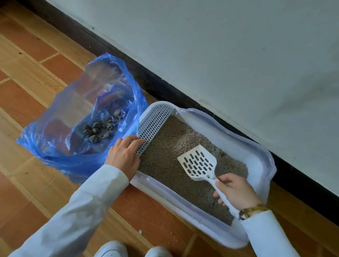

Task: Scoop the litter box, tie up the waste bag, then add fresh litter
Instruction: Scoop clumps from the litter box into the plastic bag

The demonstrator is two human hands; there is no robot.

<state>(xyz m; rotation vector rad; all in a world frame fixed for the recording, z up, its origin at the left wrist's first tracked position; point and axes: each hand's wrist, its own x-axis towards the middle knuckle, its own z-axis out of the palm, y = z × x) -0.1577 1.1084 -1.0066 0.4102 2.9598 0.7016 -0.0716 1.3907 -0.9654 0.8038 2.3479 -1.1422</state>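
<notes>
Fingers of right hand [236, 191] curled round the white scoop [199, 165] handle — slotted blade sits low over grey litter [172, 149], looks empty. Left hand [123, 157] rests on the left end of the litter box [262, 164], fingers loosely spread across the white grid panel [153, 129], gripping nothing. Blue waste bag [60, 138] lies open on tile floor [3, 185] just left of the box — dark clumps [100, 128] inside. Box sits along the wall [254, 53]. White shoes [111, 255] at bottom edge.
</notes>
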